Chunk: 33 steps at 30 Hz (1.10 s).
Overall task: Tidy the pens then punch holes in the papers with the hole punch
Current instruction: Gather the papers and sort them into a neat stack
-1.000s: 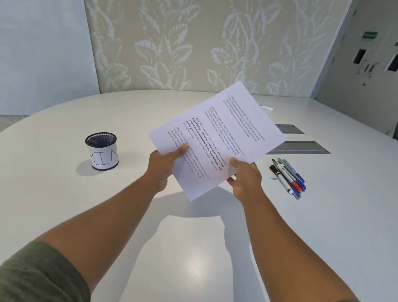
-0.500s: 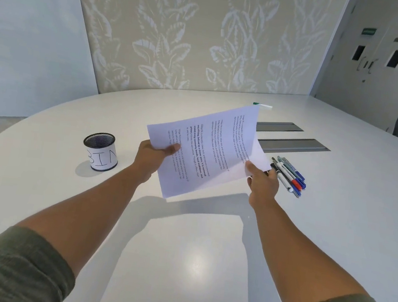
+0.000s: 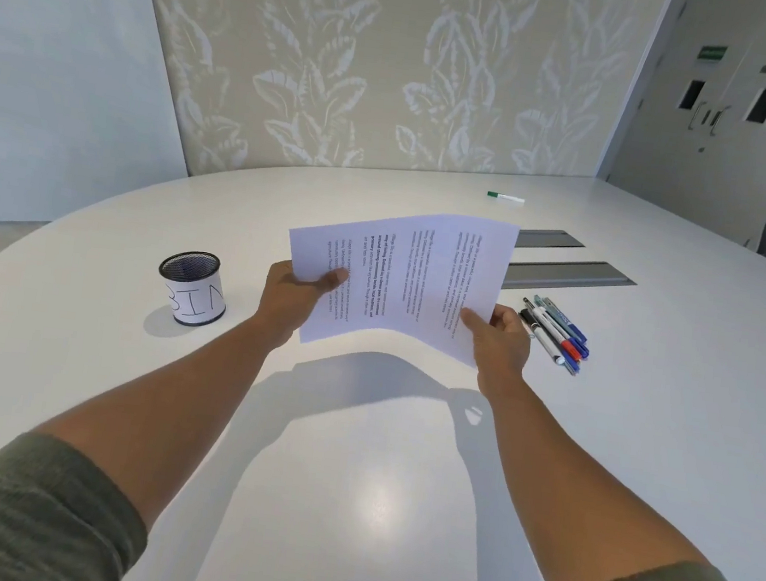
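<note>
Papers (image 3: 401,283): you are holding them up off the table (image 3: 642,443), printed side toward you, turned so the lines of text are running sideways. How many sheets are in the stack is hard to judge from this angle.

Left hand (image 3: 295,301): it is pinching the papers' left edge, thumb lying on the printed face, fingers closed behind.

Right hand (image 3: 503,336): it is gripping the lower right corner the same way, thumb on top, fingers curled underneath.

Pens (image 3: 557,331): a loose cluster is lying flat on the table just beside your right hand, toward the table's right side. One more green-capped pen (image 3: 506,197) is sitting alone near the far edge.

Cup (image 3: 193,288): a mesh cup with a handwritten label is standing upright toward the left edge, well apart from the pens; it is looking empty from here.

Progress: the tidying is looking undone, since no pen is showing in the cup. No hole punch is showing anywhere in view, and the papers are showing no holes, so both parts of the job are looking open.
</note>
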{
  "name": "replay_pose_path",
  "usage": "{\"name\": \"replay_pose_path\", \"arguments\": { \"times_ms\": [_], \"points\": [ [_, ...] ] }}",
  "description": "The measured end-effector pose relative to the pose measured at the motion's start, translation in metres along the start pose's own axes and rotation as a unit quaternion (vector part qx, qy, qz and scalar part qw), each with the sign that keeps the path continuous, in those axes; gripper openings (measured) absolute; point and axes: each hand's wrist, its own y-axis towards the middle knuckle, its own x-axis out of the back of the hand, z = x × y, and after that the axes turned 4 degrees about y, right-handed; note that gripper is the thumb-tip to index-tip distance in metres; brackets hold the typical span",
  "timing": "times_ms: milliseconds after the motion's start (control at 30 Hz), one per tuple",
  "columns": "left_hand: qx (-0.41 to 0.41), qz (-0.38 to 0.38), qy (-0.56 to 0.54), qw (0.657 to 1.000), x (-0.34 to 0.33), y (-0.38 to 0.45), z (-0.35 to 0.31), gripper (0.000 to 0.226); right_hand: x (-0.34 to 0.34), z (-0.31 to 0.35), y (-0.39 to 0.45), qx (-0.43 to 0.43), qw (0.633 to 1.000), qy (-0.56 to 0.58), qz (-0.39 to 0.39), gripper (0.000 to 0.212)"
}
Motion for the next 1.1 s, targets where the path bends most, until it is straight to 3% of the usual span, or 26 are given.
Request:
{"name": "replay_pose_path", "arguments": {
  "times_ms": [133,300,733,1100],
  "points": [
    [0.007,-0.023,0.002,1.0,-0.002,-0.004,0.004,0.018,-0.004,0.001,-0.002,0.032,0.999,-0.037,-0.006,0.014],
    [0.04,0.003,0.025,0.999,0.003,-0.016,0.028,0.027,0.007,-0.019,-0.007,0.001,0.993,-0.11,0.03,0.016],
    [0.012,-0.016,-0.021,1.0,-0.007,-0.018,0.01,0.012,0.001,-0.005,-0.007,0.026,0.997,-0.07,0.019,0.019],
    [0.086,0.0,0.028,0.996,0.001,-0.029,0.04,0.024,0.016,-0.028,-0.009,-0.019,0.992,-0.114,0.045,0.016]
  ]
}}
